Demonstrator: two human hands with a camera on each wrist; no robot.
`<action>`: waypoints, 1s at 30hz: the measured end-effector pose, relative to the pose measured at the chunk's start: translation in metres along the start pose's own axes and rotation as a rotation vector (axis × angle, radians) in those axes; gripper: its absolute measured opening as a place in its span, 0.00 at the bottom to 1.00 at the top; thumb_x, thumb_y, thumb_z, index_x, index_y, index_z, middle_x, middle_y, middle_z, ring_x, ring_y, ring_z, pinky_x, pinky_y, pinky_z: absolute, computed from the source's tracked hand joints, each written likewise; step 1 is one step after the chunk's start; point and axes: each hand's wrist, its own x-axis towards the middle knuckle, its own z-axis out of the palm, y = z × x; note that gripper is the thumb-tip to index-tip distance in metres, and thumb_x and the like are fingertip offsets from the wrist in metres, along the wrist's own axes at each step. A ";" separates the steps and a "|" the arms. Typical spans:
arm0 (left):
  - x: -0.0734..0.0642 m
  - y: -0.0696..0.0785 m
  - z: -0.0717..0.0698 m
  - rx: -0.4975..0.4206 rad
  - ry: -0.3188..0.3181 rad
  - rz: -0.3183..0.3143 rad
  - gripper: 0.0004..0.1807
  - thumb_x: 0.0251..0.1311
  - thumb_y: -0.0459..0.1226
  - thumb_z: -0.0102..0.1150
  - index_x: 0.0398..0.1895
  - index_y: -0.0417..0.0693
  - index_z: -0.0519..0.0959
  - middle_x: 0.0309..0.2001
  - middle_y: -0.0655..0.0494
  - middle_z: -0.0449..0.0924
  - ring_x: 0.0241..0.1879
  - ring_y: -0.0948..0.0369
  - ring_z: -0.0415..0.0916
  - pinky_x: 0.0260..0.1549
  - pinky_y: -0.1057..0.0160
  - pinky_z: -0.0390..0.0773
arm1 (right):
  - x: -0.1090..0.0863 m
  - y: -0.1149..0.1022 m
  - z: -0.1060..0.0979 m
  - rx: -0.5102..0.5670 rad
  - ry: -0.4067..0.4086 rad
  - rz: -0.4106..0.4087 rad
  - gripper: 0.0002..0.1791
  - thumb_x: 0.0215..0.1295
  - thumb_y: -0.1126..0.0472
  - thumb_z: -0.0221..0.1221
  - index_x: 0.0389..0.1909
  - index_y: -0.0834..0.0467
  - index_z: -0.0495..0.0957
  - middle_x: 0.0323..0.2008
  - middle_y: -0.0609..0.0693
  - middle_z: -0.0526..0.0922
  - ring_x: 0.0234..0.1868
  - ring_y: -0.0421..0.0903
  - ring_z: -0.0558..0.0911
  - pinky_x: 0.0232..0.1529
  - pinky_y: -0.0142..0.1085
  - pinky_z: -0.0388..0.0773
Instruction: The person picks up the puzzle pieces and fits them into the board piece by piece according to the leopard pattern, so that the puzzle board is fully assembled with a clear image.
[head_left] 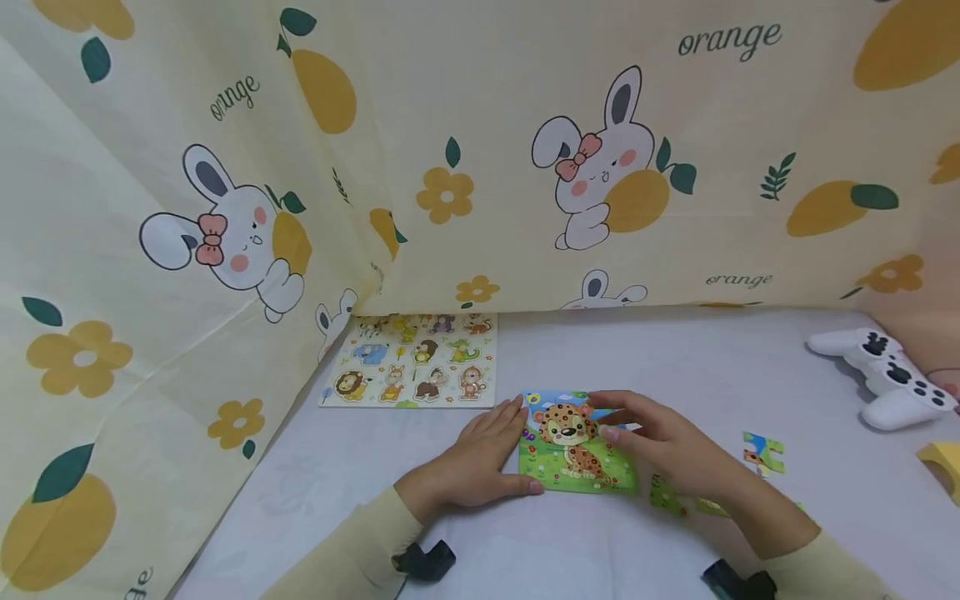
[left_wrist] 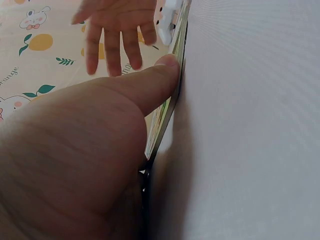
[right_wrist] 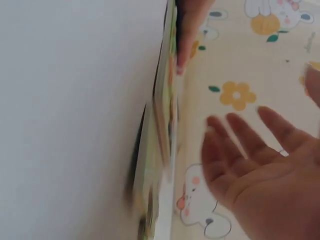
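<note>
A leopard picture puzzle (head_left: 570, 475) with a green and blue background lies flat on the white table. My left hand (head_left: 480, 458) lies at its left side, fingers straight along that edge and thumb at the lower edge. In the left wrist view the thumb of that hand (left_wrist: 75, 155) touches the puzzle's rim. Above the puzzle's right part hovers my right hand (head_left: 667, 442), its fingers loosely bent. The right wrist view shows this hand (right_wrist: 272, 185) with spread fingers and nothing in them. Loose puzzle pieces (head_left: 666, 497) lie under and beside the right forearm, partly hidden.
Farther right lies another jigsaw piece (head_left: 763, 450). A board with cartoon animals (head_left: 408, 367) lies at the back left, near the hanging patterned cloth (head_left: 510, 258). On the right are a white game controller (head_left: 892, 379) and a yellow object (head_left: 941, 467), cut off by the frame.
</note>
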 end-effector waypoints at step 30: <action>0.000 0.003 -0.002 0.016 -0.012 -0.021 0.62 0.72 0.69 0.59 0.90 0.40 0.44 0.89 0.50 0.31 0.87 0.53 0.30 0.82 0.47 0.37 | -0.092 0.111 -0.136 -0.146 0.242 0.094 0.27 0.90 0.63 0.44 0.80 0.37 0.65 0.60 0.24 0.80 0.59 0.21 0.77 0.49 0.20 0.73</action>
